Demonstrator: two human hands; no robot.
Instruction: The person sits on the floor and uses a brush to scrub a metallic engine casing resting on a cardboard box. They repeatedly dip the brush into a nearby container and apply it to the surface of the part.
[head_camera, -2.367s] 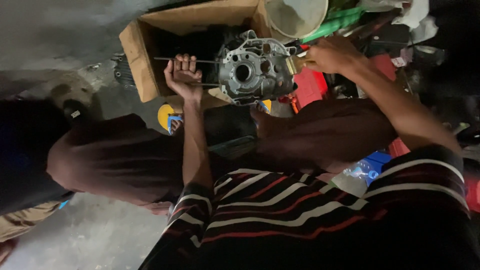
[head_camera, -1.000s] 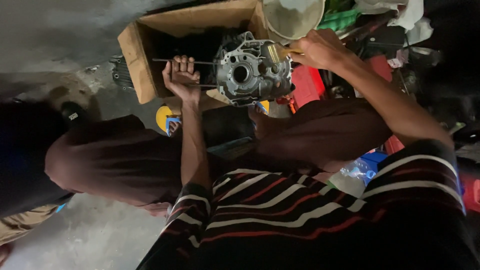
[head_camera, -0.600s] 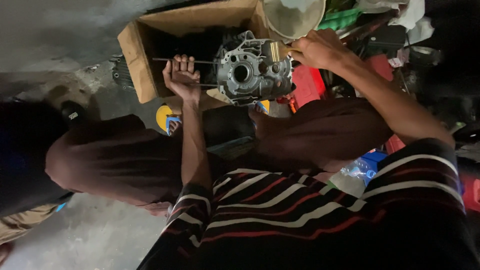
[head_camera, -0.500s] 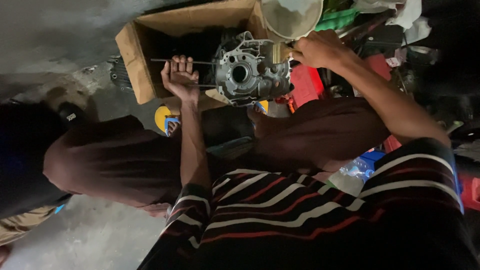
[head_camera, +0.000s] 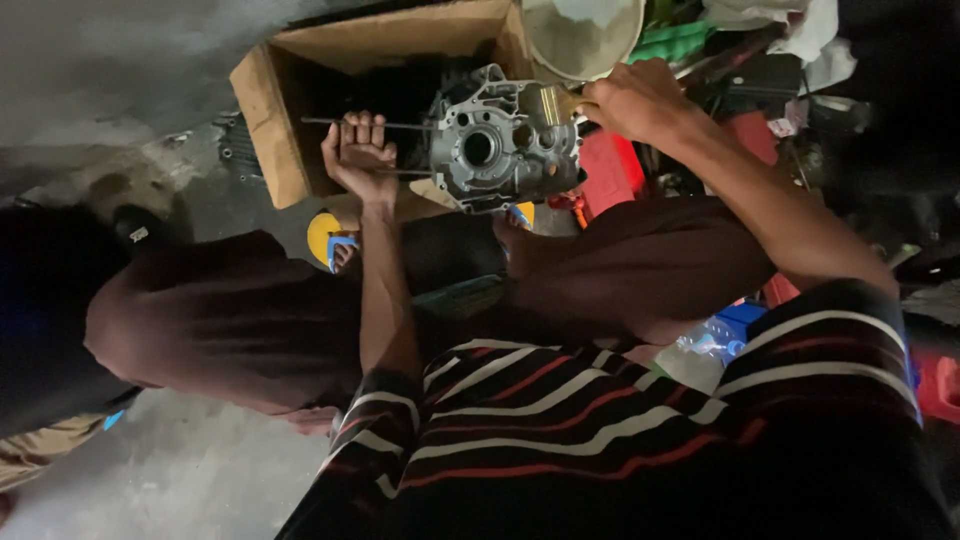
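Note:
A grey cast-metal engine casing (head_camera: 500, 140) is held upright over an open cardboard box (head_camera: 268, 120). My left hand (head_camera: 358, 150) is closed around the thin metal rods (head_camera: 395, 125) that stick out of the casing's left side. My right hand (head_camera: 628, 98) grips the casing's upper right edge, beside a small brass-coloured cylinder (head_camera: 550, 104). My striped sleeves and dark trousers fill the lower half of the view.
A pale round bowl (head_camera: 585, 35) sits behind the casing. Red (head_camera: 608, 170) and green (head_camera: 680, 42) items and rags crowd the right side. A yellow and blue object (head_camera: 328, 238) lies by my knee. Bare concrete floor (head_camera: 120, 60) lies to the left.
The casing has been turned and shifted a little between my hands. My right hand moved from its far right side onto its upper right edge. The left hand stays on the rods.

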